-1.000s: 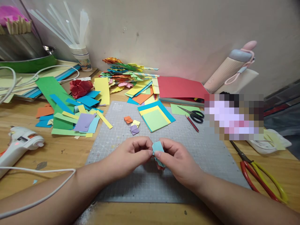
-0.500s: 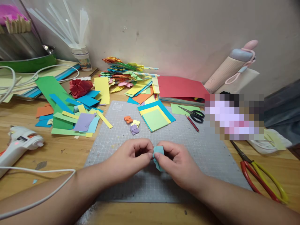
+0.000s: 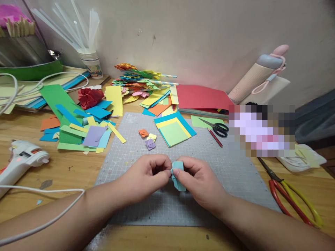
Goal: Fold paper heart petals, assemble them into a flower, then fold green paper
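Observation:
Between my two hands is a small folded piece of light blue paper [image 3: 179,183], held above the grey cutting mat [image 3: 123,205]. My left hand [image 3: 154,174] pinches its left edge with thumb and forefinger. My right hand [image 3: 199,177] is closed on it from the right, the thumb lying across its face and the other fingers behind, partly hidden. Beyond my hands lie small folded paper pieces: an orange one [image 3: 143,133], a yellow one [image 3: 152,137] and a purple one [image 3: 150,144]. A stack of square paper sheets [image 3: 174,132] rests near them.
Black-handled scissors [image 3: 220,129] and a pencil [image 3: 215,137] lie at the mat's back right. Large red-and-yellow-handled scissors [image 3: 285,195] lie at right. Paper scraps [image 3: 69,136] cover the left side. A white glue gun [image 3: 24,158] stands at left; its cord [image 3: 52,223] crosses my left forearm.
The light blue paper has turned slightly in my fingers, and more of its lower right part shows. Both hands stay nearly in place.

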`<state>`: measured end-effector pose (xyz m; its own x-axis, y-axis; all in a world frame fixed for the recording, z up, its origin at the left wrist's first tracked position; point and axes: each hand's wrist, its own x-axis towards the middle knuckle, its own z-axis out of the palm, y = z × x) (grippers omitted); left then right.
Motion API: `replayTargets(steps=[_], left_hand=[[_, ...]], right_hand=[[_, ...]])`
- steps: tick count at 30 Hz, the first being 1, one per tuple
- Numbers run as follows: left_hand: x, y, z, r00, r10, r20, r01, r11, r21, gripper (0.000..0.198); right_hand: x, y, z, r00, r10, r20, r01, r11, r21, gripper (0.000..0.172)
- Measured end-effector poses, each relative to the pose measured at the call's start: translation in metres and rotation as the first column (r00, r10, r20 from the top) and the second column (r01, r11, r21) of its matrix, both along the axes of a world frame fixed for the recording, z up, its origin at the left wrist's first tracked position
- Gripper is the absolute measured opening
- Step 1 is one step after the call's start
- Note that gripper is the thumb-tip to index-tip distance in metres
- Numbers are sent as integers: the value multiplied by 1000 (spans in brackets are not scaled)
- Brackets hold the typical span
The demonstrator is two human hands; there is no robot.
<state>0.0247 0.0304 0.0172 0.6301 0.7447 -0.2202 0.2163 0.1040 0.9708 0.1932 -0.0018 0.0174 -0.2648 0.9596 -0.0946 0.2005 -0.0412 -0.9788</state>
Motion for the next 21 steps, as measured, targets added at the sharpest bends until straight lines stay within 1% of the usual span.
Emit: replayTargets(steps=[9,13,15,19,21], left_hand=[[-1,1,1,1000,-12,19,12,1000,-9,12],[-1,1,1,1000,-2,-14,2,1000,-1,11],[-1,0,1,1000,4,-26,-5,1000,-4,11],[-1,0,1,999,-6,-31,7,1000,22,10],[-1,0,2,999,-16,-29,17,999,29,10]], right_hand=[[1,1,-1,999,18,-38,-19,999,-35,22],[0,0,0,999,38,-34,-39,998,-47,22],[0,-1,1,999,50,-8,-50,998,-22,21],[1,-3,1,994,47,102,-54,996,71,22],[2,-4,1,992,39,120,-48,996,72,22]])
